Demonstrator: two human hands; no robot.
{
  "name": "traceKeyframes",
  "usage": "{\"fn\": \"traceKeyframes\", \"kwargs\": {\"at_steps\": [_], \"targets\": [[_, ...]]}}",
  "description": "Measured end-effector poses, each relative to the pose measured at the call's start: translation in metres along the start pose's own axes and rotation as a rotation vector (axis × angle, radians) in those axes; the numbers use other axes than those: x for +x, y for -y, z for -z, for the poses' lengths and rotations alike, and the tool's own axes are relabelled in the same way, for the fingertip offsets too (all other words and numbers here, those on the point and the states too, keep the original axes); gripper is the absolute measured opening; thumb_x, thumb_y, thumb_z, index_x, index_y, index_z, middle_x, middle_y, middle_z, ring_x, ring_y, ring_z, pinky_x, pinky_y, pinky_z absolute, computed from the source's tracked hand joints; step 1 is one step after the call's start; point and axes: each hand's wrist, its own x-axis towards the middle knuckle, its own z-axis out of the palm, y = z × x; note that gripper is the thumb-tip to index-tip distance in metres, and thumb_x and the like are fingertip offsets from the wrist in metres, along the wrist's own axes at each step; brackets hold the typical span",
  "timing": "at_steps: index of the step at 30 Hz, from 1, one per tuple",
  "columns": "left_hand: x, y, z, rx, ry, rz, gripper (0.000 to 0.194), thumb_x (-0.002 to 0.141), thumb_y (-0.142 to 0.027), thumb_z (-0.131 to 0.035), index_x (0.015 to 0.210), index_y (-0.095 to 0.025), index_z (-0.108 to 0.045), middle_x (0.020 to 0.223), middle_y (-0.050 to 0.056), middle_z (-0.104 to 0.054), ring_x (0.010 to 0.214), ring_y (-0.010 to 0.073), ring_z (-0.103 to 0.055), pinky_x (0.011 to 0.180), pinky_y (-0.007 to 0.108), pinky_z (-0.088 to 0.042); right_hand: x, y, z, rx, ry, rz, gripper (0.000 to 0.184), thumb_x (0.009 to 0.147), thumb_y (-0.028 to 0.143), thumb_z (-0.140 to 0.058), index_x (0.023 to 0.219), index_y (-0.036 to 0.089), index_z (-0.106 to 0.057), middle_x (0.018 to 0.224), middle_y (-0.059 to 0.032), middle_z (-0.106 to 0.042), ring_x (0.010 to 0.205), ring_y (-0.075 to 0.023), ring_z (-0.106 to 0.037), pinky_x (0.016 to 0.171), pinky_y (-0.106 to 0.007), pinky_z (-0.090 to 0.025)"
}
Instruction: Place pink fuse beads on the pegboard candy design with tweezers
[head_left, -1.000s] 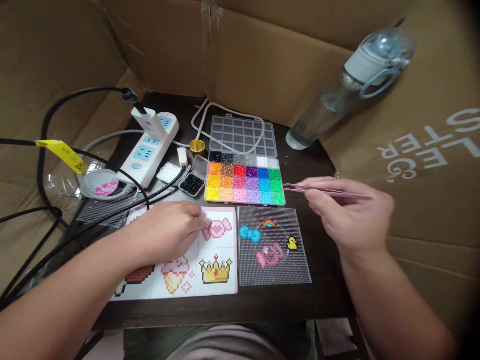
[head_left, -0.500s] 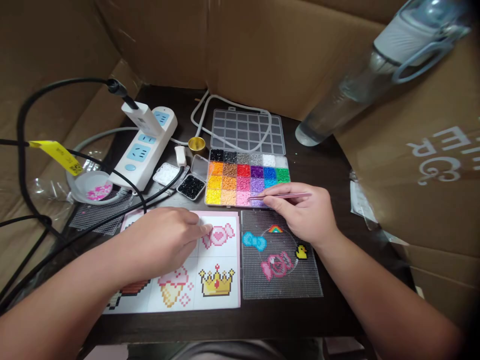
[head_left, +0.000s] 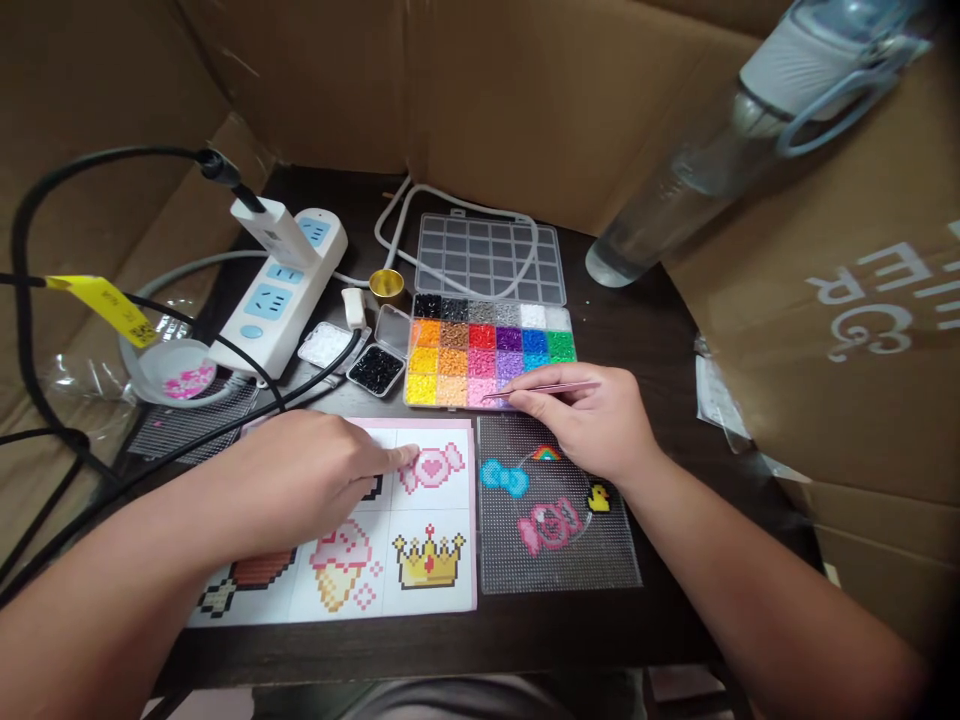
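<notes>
My right hand [head_left: 592, 415] pinches a pair of pink tweezers [head_left: 551, 387], whose tips are at the light pink beads in the front row of the bead box [head_left: 491, 350]. My left hand [head_left: 322, 485] rests over the pattern sheet [head_left: 431, 600], index finger stretched out onto the printed pink candy [head_left: 433, 468] and the other fingers curled with nothing seen in them. Below my right hand lies a clear pegboard [head_left: 559, 570]. On it are a pink bead candy [head_left: 549, 527] with gaps in its middle, a blue bow [head_left: 504, 478], a small rainbow [head_left: 545, 453] and a yellow duck [head_left: 598, 498].
Small boxes of black beads [head_left: 376, 370] and white beads [head_left: 324, 345], a gold cup [head_left: 386, 285] and a dish of pink beads [head_left: 180, 372] stand left of the bead box. A power strip [head_left: 277, 300] and black cables [head_left: 90, 155] are further left. A bottle [head_left: 697, 170] stands back right.
The left index finger is straighter on the printed candy. The right hand and tweezers stay over the light pink beads. The whole view has shifted slightly.
</notes>
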Motion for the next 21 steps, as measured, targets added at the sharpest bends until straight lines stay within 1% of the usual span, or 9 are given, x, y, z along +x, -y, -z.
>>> {"fn": "traceKeyframes", "kwargs": {"at_steps": [3, 7, 10, 16, 21], "targets": [[-0.0004, 0.0017, -0.0021, -0.021, -0.013, 0.005, 0.052, 0.082, -0.008, -0.047, 0.121, -0.031, -0.072, 0.073, 0.005, -0.074, 0.056, 0.0178, -0.064, 0.053, 0.027, -0.042, 0.0001, -0.0004, -0.0002, -0.008, 0.002, 0.001, 0.005, 0.076, 0.024, -0.076, 0.076, 0.02, -0.079, 0.076, -0.0039, -0.079, 0.068, -0.0175, -0.074, 0.063, -0.026, -0.061], [0.0002, 0.0029, -0.0039, 0.021, -0.006, -0.02, 0.053, 0.084, -0.009, -0.045, 0.124, -0.033, -0.07, 0.069, 0.004, -0.071, 0.053, 0.0166, -0.06, 0.052, 0.028, -0.038, 0.0004, -0.001, -0.0007, -0.007, 0.009, -0.003, 0.005, 0.076, 0.024, -0.076, 0.076, 0.02, -0.079, 0.077, -0.0041, -0.079, 0.068, -0.0179, -0.075, 0.064, -0.026, -0.061], [0.0005, 0.0034, -0.0048, 0.01, -0.027, -0.027, 0.052, 0.085, -0.009, -0.045, 0.123, -0.033, -0.071, 0.065, 0.003, -0.068, 0.049, 0.0154, -0.056, 0.051, 0.028, -0.036, 0.0002, -0.0005, -0.0007, 0.0, 0.003, -0.007, 0.005, 0.076, 0.024, -0.076, 0.076, 0.019, -0.079, 0.077, -0.0044, -0.079, 0.069, -0.0184, -0.075, 0.064, -0.026, -0.062], [0.0, 0.0061, -0.0091, 0.012, -0.042, -0.047, 0.053, 0.085, -0.008, -0.044, 0.125, -0.033, -0.07, 0.068, 0.005, -0.071, 0.056, 0.018, -0.061, 0.054, 0.03, -0.04, -0.0001, 0.0001, -0.0004, 0.017, -0.023, -0.023, 0.007, 0.075, 0.025, -0.077, 0.075, 0.018, -0.079, 0.076, -0.005, -0.079, 0.068, -0.0186, -0.075, 0.063, -0.027, -0.061], [0.0011, 0.0044, -0.0063, -0.021, -0.057, -0.045, 0.051, 0.084, -0.009, -0.045, 0.121, -0.032, -0.072, 0.071, 0.005, -0.072, 0.056, 0.0174, -0.061, 0.054, 0.029, -0.039, 0.0, -0.0008, 0.0, 0.017, -0.029, -0.023, 0.007, 0.075, 0.025, -0.077, 0.076, 0.018, -0.079, 0.076, -0.0055, -0.079, 0.069, -0.0192, -0.075, 0.064, -0.028, -0.062]]}}
